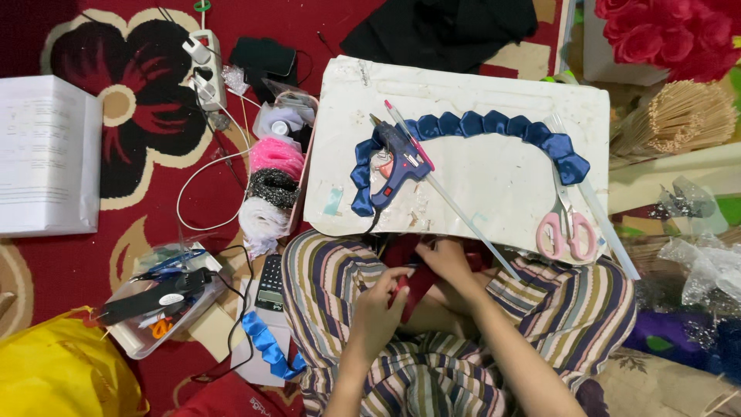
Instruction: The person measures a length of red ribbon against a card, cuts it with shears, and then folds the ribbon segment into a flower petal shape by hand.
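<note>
Red patterned carpet, white lap board (pixel 463 85) across my knees. Red ribbon strip (pixel 417 287) lies in my lap below the board, long axis slanting up-right. Left hand (pixel 380 307) pinches its lower end, right hand (pixel 448 259) closed on the upper; both touching.

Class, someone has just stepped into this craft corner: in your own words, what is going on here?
A person sits cross-legged in striped trousers, both bare hands in the lap. The left hand and right hand together hold a strip of dark red ribbon. On the white lap board in front lie a blue glue gun, a curved row of folded blue satin petals and pink-handled scissors, all untouched.
</note>
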